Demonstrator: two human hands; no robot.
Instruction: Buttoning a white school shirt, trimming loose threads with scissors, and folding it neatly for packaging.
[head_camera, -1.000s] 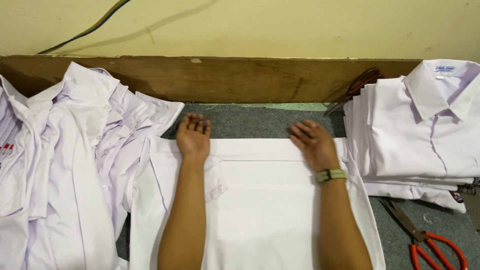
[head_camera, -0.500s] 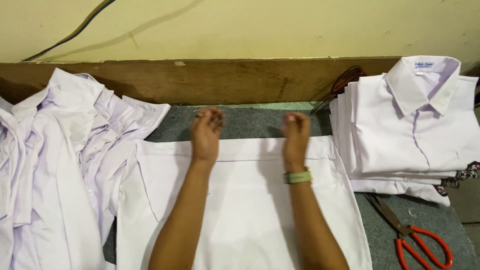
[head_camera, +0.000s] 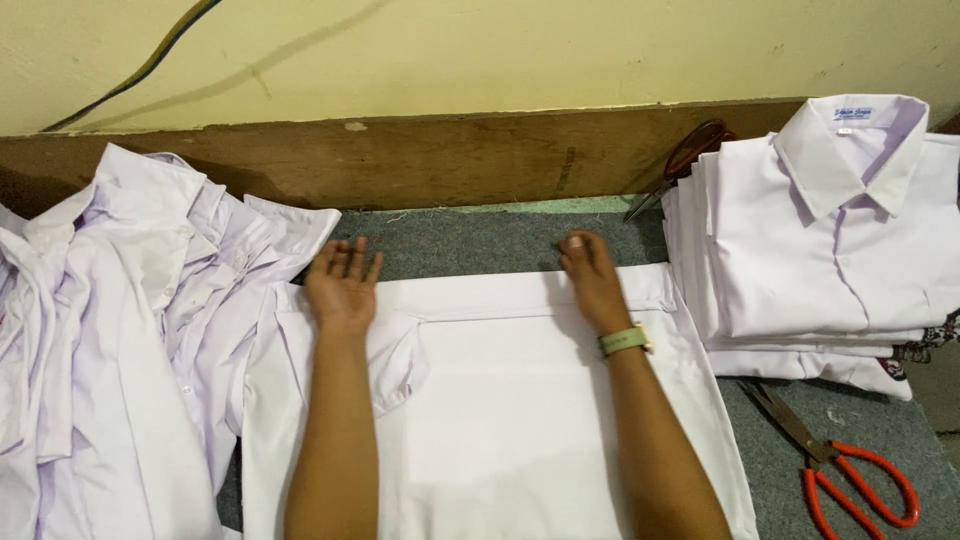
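1. Flat shirt (head_camera: 520, 400) under both hands: plain white, no pattern.
2. Folded shirt stack (head_camera: 830, 250) at right: white, small blue-and-white collar label.
3. Loose shirt heap (head_camera: 120, 330) at left: white, faint lilac cast.
4. Desk (head_camera: 480, 245) cover: grey-green felt, pale green strip at back.
5. Scissors (head_camera: 850, 475): red-orange handles, dark blades.
6. Wristband (head_camera: 625, 341): pale green.
7. Backboard (head_camera: 450, 155): brown wood. Wall (head_camera: 500, 50): yellow-cream.

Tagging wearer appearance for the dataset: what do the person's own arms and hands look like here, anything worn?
Both forearms are bare, with no sleeves in view and no gloves. The left hand has no ring, band or watch showing. The right hand has a narrow pale green wristband around the wrist, with a small lighter piece at its outer edge. No other jewellery or markings are visible.
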